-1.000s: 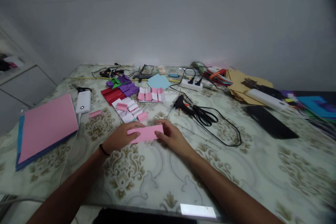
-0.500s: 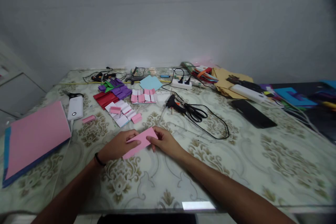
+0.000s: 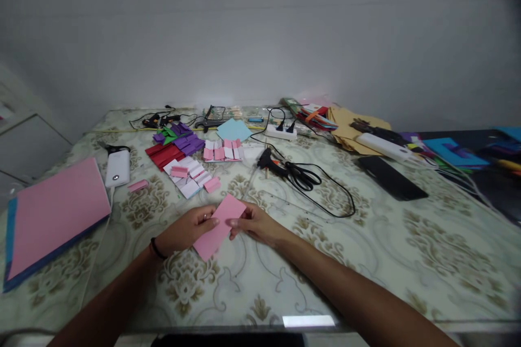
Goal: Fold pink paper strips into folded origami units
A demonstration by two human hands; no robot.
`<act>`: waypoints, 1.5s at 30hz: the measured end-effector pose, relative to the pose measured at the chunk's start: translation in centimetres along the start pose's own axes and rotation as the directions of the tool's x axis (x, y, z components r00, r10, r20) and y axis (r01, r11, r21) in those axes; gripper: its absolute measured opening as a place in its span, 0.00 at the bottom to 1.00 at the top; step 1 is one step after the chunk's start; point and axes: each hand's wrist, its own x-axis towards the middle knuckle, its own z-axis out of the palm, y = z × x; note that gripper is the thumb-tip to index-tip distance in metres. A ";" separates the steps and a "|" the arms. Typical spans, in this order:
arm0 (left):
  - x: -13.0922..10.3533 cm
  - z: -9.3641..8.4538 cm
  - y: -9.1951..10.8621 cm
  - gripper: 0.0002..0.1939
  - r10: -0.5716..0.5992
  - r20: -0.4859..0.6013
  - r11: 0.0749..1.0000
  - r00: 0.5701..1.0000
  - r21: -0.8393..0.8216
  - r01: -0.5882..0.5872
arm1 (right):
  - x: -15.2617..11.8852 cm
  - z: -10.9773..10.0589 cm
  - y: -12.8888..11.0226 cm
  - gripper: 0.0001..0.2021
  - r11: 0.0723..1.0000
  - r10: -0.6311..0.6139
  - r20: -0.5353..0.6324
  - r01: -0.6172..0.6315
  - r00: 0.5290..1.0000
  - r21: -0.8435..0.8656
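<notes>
i see the left hand (image 3: pixel 184 230) and right hand (image 3: pixel 261 224) both pinching the pink paper (image 3: pixel 222 229) — an uneven squeeze could crease it askew.

Light is being reflected by the smooth, glossy tabletop (image 3: pixel 407 249); matt paper is being shown in the pink card (image 3: pixel 218 235), smooth plastic in the power strip (image 3: pixel 274 130).

Left forearm (image 3: pixel 118 287) and right forearm (image 3: pixel 325 274) both angle in from the bottom, kinda making a V. Left hand (image 3: pixel 190 226) and right hand (image 3: pixel 257 223) are each in a pinch, fingers curled, left thumb (image 3: pixel 209 225) and right thumb (image 3: pixel 235 223) pointing at each other, just apart.
</notes>
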 end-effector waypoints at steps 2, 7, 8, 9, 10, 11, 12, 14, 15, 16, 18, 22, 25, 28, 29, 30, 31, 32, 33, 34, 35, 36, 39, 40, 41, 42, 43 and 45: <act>0.0 0.2 0.1 0.18 0.016 0.027 1.000 1.000 0.024 -0.016 | 0.1 -0.1 0.1 0.16 0.999 -0.011 -0.022 0.011 1.000 -0.033; 0.3 0.2 -0.1 0.21 0.008 -0.041 0.986 0.999 0.167 -0.001 | 0.3 -0.5 0.2 0.16 0.998 -0.043 -0.120 0.036 0.992 -0.060; 0.3 0.2 -0.2 0.21 0.007 -0.067 0.981 0.998 0.192 0.006 | 0.3 -0.6 0.2 0.17 0.998 -0.037 -0.121 0.030 0.992 -0.057; 0.3 0.1 -0.2 0.20 0.008 -0.089 0.978 0.996 0.210 0.011 | 0.3 -0.7 0.2 0.17 0.998 -0.027 -0.115 0.021 0.993 -0.056; 0.3 0.1 -0.2 0.20 0.010 -0.103 0.976 0.995 0.219 0.013 | 0.3 -0.7 0.2 0.18 0.998 -0.015 -0.105 0.009 0.994 -0.062; 0.3 0.1 -0.2 0.20 0.011 -0.107 0.976 0.994 0.219 0.013 | 0.2 -0.8 0.2 0.19 0.997 -0.005 -0.098 -0.003 0.995 -0.074; 0.2 0.1 -0.2 0.20 0.011 -0.106 0.976 0.994 0.215 0.012 | 0.2 -0.8 0.1 0.19 0.996 0.003 -0.094 -0.011 0.996 -0.088; 0.2 0.1 0.0 0.20 0.015 -0.100 0.978 0.995 0.208 0.006 | 0.2 -0.8 0.1 0.20 0.994 0.009 -0.100 -0.020 0.995 -0.109; 0.1 0.1 0.1 0.19 0.020 -0.099 0.978 0.995 0.208 0.001 | 0.2 -0.8 0.2 0.20 0.994 0.007 -0.107 -0.019 0.994 -0.111; 0.1 0.2 0.1 0.19 0.023 -0.099 0.978 0.995 0.207 -0.002 | 0.2 -0.8 0.2 0.20 0.994 0.004 -0.111 -0.016 0.994 -0.110; 0.2 0.3 0.2 0.19 0.023 -0.094 0.979 0.995 0.202 -0.004 | 0.3 -0.8 0.3 0.19 0.995 -0.002 -0.114 -0.010 0.993 -0.104; 0.4 0.1 -0.3 0.20 0.017 -0.070 0.982 0.997 0.190 -0.003 | 0.7 -1.0 0.5 0.19 0.996 -0.014 -0.115 0.004 0.993 -0.084; 0.4 -0.4 -0.7 0.21 0.025 -0.100 0.979 0.995 0.205 -0.004 | 1.3 -1.1 0.6 0.20 0.998 -0.020 -0.107 0.015 0.994 -0.053; 0.4 -0.8 -0.8 0.23 0.034 -0.136 0.973 0.990 0.229 -0.002 | 1.9 -1.2 0.7 0.21 0.998 -0.053 -0.129 0.047 0.990 -0.042; 0.4 -0.9 -0.8 0.23 0.033 -0.137 0.973 0.990 0.230 -0.001 | 2.1 -1.2 0.7 0.21 0.998 -0.057 -0.130 0.051 0.990 -0.044; 0.4 -1.0 -0.7 0.23 0.033 -0.137 0.972 0.990 0.233 0.000 | 2.2 -1.2 0.7 0.21 0.997 -0.060 -0.128 0.054 0.990 -0.047; 0.4 -1.1 -0.7 0.23 0.034 -0.140 0.970 0.990 0.242 0.001 | 2.3 -1.2 0.8 0.20 0.997 -0.064 -0.129 0.058 0.990 -0.051; 0.3 -1.2 -0.7 0.23 0.039 -0.144 0.967 0.989 0.257 0.000 | 2.4 -1.2 0.8 0.20 0.996 -0.068 -0.126 0.062 0.990 -0.057; 0.3 -1.2 -0.7 0.22 0.045 -0.147 0.963 0.988 0.270 -0.003 | 2.4 -1.2 0.9 0.20 0.996 -0.070 -0.122 0.063 0.990 -0.062; 0.4 -1.3 -0.7 0.22 0.050 -0.151 0.959 0.987 0.283 -0.005 | 2.5 -1.3 0.9 0.21 0.996 -0.071 -0.118 0.063 0.990 -0.067; 0.4 -1.3 -0.8 0.21 0.053 -0.154 0.957 0.987 0.292 -0.006 | 2.5 -1.3 1.0 0.20 0.995 -0.070 -0.115 0.062 0.991 -0.072; 0.4 -1.4 -0.9 0.21 0.055 -0.158 0.954 0.986 0.299 -0.006 | 2.5 -1.4 1.0 0.20 0.995 -0.069 -0.111 0.060 0.991 -0.076; 0.4 -1.6 -1.2 0.21 0.061 -0.166 0.947 0.984 0.321 -0.004 | 2.5 -1.5 1.2 0.21 0.995 -0.066 -0.103 0.057 0.993 -0.083; 0.4 -1.7 -1.3 0.20 0.065 -0.169 0.947 0.984 0.320 -0.008 | 2.6 -1.5 1.2 0.21 0.995 -0.065 -0.101 0.056 0.993 -0.082; 0.4 -1.7 -1.3 0.20 0.069 -0.168 0.950 0.983 0.313 -0.013 | 2.5 -1.6 1.2 0.21 0.995 -0.062 -0.099 0.054 0.993 -0.082; 0.4 -1.7 -1.2 0.20 0.072 -0.168 0.953 0.983 0.304 -0.017 | 2.5 -1.6 1.2 0.22 0.995 -0.059 -0.096 0.051 0.994 -0.082; 0.3 -1.6 -1.2 0.20 0.072 -0.168 0.956 0.983 0.292 -0.020 | 2.5 -1.6 1.3 0.22 0.995 -0.054 -0.091 0.047 0.994 -0.083; 0.3 -1.3 -0.9 0.20 0.065 -0.165 0.959 0.984 0.282 -0.016 | 2.4 -1.7 1.2 0.22 0.996 -0.044 -0.081 0.037 0.996 -0.086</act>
